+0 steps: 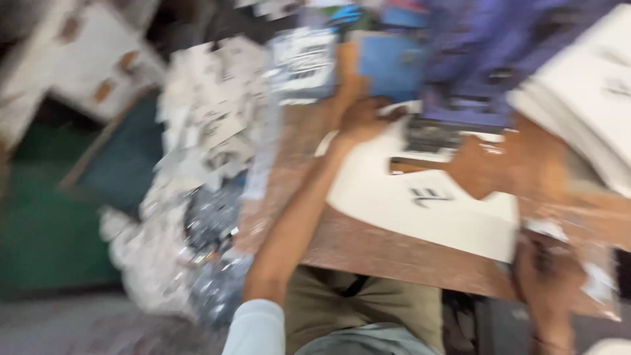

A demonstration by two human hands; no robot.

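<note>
On the wooden table [394, 253] I press my left hand [361, 121] flat on the white sheet's [420, 210] far edge to pin it, while my right hand [545, 273] rests at its near corner, grip too blurred to tell.

Worn wooden table [394, 253] with white sheet [427, 204] and paper stack [591, 98].

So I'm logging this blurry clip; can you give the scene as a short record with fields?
view: head camera, motion-blurred
left hand: on far edge of white sheet
right hand: at sheet's near corner; grip unclear
surface: wooden table
right side: paper stack
left side: heap of scraps
</note>
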